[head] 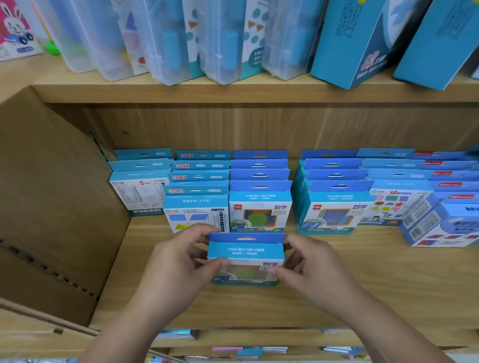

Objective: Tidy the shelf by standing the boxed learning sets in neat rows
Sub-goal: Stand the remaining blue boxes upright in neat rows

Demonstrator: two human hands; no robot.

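Both hands, left hand (178, 259) and right hand (309, 261), pinch small blue cardboard learning-set box (246, 254) by its ends, upright, long axis left-right, printed front facing camera, on light wooden shelf (381, 279) before its row.

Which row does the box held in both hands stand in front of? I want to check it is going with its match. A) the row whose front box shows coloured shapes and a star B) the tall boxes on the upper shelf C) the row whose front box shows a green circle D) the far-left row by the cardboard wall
C: the held box, gripped by the left hand and right hand, stands directly before the green-circle box.
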